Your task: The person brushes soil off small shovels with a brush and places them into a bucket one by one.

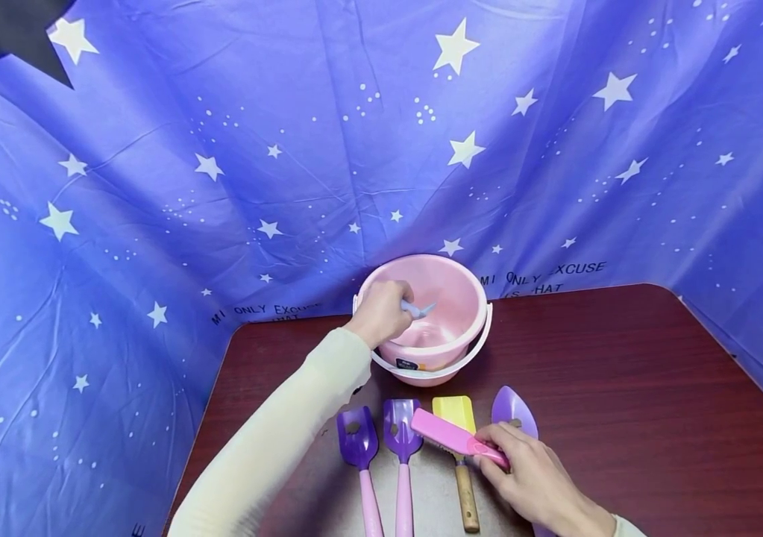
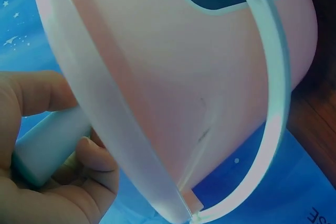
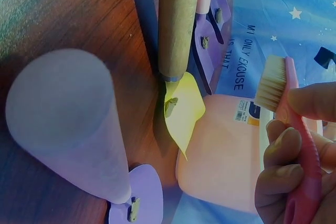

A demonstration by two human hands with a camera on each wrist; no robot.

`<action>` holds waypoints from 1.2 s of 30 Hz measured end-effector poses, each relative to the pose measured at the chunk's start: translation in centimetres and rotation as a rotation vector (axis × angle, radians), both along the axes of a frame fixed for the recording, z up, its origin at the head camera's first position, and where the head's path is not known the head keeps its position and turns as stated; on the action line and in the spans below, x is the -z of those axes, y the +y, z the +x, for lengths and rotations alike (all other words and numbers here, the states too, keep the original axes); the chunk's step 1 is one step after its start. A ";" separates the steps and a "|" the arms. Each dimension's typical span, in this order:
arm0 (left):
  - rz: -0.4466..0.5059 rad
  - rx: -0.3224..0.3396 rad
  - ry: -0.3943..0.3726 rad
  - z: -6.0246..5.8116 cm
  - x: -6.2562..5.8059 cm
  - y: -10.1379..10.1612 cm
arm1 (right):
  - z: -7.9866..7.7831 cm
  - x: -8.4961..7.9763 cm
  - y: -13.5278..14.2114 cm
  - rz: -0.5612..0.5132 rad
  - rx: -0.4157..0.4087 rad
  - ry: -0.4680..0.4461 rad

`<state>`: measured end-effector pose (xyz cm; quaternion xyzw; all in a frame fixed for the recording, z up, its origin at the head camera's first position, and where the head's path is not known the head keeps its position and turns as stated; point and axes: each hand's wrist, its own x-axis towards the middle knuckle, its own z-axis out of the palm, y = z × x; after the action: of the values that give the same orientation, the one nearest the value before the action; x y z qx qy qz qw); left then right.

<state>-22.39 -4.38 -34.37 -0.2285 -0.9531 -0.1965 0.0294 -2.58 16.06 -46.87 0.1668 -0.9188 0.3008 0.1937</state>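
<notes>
My left hand (image 1: 384, 309) reaches over the left rim of a pink bucket (image 1: 458, 298) with a white handle. It grips a light blue handled tool (image 1: 415, 309) whose narrow tip points into the bucket; in the left wrist view the rim hides the tool's far end. My right hand (image 1: 532, 470) holds a pink brush (image 1: 444, 432) above the trowels. Pale bristles (image 3: 272, 83) show in the right wrist view. Below the brush lies a yellow trowel (image 1: 453, 409) with a wooden handle, and beside my right hand is a light purple pointed trowel (image 1: 514, 409).
Two dark purple hand shovels (image 1: 357, 440) with pink handles lie side by side in front of the bucket, small brownish lumps on their blades. The dark red table (image 1: 609, 373) stands against a blue star-patterned curtain (image 1: 327, 149) behind and at both sides.
</notes>
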 end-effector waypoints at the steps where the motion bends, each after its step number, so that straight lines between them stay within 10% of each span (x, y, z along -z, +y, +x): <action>1: -0.002 -0.001 -0.011 -0.1 0.0 0.1 | 0.0 0.0 0.0 0.001 -0.001 -0.002; 20: -0.069 -0.016 -0.160 -1.5 1.8 0.7 | 0.3 0.0 0.1 0.004 0.007 -0.003; 36: -0.275 0.008 -0.089 -2.4 3.3 1.4 | 0.4 0.0 0.2 -0.002 0.015 -0.004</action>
<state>-24.80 -2.94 -37.65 -0.2254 -0.9704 -0.0742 -0.0451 -2.22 16.31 -46.87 0.1592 -0.9200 0.3008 0.1941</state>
